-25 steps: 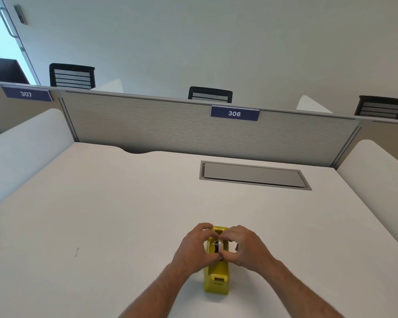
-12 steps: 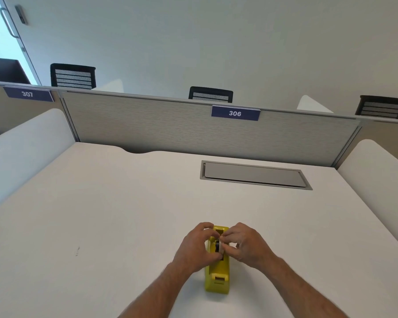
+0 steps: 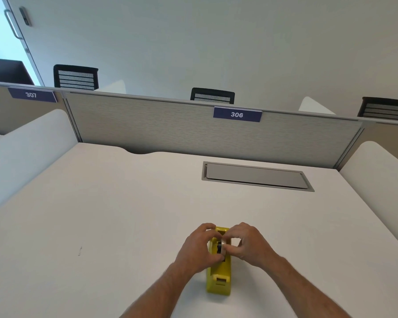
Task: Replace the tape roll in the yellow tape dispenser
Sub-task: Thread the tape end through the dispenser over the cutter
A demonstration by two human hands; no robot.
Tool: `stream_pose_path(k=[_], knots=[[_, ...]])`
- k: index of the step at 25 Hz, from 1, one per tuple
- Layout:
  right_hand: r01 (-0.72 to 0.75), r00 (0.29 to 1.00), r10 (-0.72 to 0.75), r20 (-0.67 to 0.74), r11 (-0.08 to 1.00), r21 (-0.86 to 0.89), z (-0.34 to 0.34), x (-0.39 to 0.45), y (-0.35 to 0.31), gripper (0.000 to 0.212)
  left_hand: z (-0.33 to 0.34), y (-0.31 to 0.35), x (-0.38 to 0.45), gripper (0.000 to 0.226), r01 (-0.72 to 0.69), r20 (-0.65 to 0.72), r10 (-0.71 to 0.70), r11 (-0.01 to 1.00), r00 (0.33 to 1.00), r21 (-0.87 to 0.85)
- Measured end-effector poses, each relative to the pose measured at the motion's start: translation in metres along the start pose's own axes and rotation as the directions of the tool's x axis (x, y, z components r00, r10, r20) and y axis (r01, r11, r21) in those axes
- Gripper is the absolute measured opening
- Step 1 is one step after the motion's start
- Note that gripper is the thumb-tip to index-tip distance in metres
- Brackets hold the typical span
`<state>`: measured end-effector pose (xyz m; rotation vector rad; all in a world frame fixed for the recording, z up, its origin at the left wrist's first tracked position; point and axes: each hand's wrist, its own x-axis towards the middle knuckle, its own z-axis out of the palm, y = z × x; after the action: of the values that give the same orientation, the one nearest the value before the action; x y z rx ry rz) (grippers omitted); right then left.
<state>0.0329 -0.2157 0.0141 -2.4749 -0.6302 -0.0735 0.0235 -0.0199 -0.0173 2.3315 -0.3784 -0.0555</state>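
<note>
Left hand [image 3: 198,247]: curled against the left flank of the yellow tape dispenser [image 3: 218,280], fingers closed on its body. Right hand [image 3: 247,244]: thumb and fingers pinched on the tape roll [image 3: 221,245], which sits in the dispenser's cradle, dark core showing. Dispenser: upright on the white desk [image 3: 124,214], near edge, cutter end toward the person. Grey cable hatch [image 3: 256,176]: set flush farther back. Partition placard "306" [image 3: 237,114]: beyond.

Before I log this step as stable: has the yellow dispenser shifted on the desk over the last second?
No. The yellow dispenser stands in the same spot relative to the grey cable hatch, with both hands on the roll.
</note>
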Motion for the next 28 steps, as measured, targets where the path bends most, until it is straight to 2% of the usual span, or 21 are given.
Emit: stream_pose_path(k=[4,12,18,28], knots=[[0.009,1.0,-0.009,0.008,0.999,-0.041,0.0023,-0.0042,-0.0012,0.028,-0.0001,-0.0015,0.0005,0.052,0.005,0.014,-0.005,1.0,1.0,0.006],[0.028,1.0,-0.028,0.004,0.998,-0.064,0.0025,-0.0005,0.0014,0.018,-0.0002,0.0001,0.0014,0.05,0.015,0.006,-0.015,1.0,1.0,0.0],[0.023,0.999,-0.02,0.033,0.997,-0.076,0.0027,-0.0017,0.0018,0.029,-0.0002,0.0004,0.0014,0.051,0.028,0.012,-0.028,1.0,1.0,0.002],[0.019,1.0,-0.018,0.023,0.997,-0.08,0.0007,0.0021,0.0007,0.016,-0.0022,0.002,0.0003,0.05,0.036,0.019,-0.035,0.999,0.999,-0.023]])
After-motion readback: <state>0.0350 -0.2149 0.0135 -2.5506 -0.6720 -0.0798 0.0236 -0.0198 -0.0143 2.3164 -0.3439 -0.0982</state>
